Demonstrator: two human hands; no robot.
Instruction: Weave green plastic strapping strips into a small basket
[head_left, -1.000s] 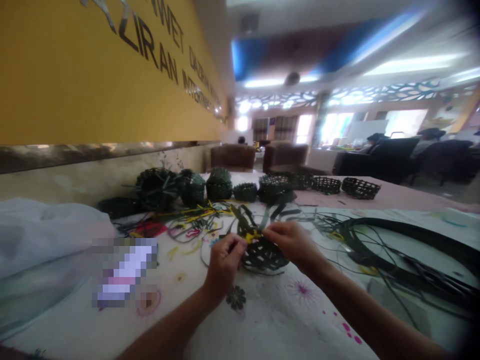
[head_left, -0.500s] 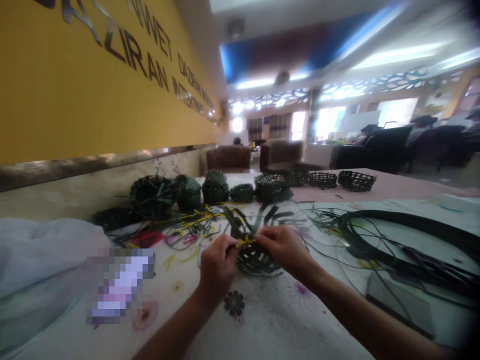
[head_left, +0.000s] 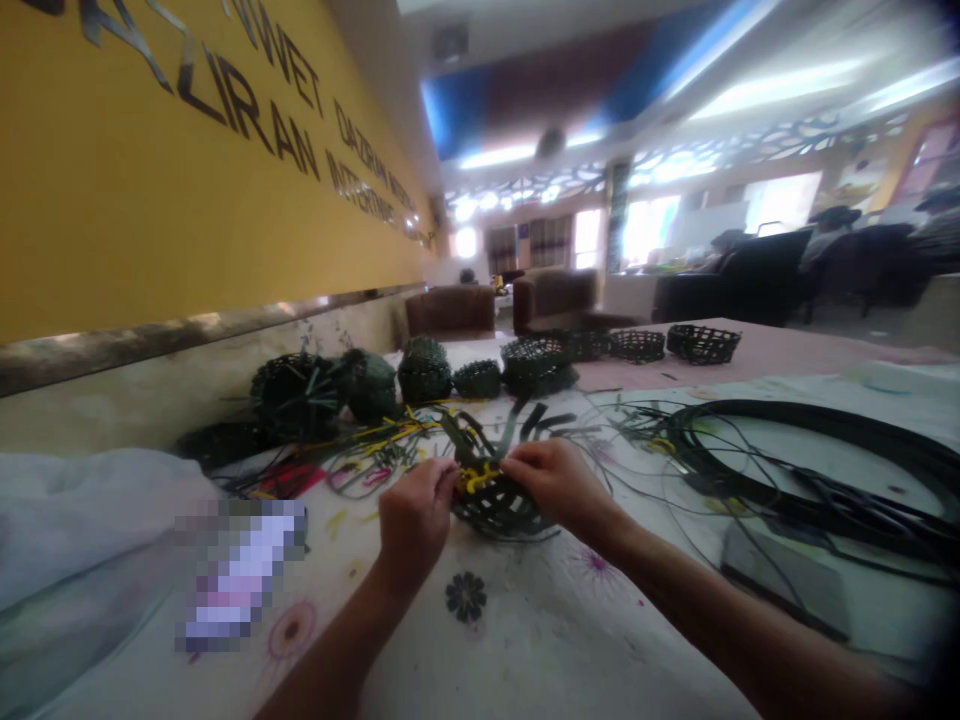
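Note:
A small dark green woven basket (head_left: 501,512), partly made, stands on the table with several loose strip ends sticking up from its far side. A bright yellow strip (head_left: 477,480) runs along its near rim, bent and looped. My left hand (head_left: 416,515) is closed in a pinch at the strip's left end, against the rim. At the right end, the thumb and fingers of my right hand (head_left: 566,488) pinch the strip close to the rim. My fingertips partly hide the basket's edge.
Several finished-looking green baskets (head_left: 425,370) line the back. A coil of dark strip (head_left: 750,408) lies right, beside a grey flat piece (head_left: 787,580). Yellow and green scraps (head_left: 375,455) litter the left. A white cloth (head_left: 97,520) and a blurred-out object (head_left: 244,575) lie nearer left.
The left hand has drawn slightly away from the right, and more of the yellow strip shows between them. The whole view has shifted a little.

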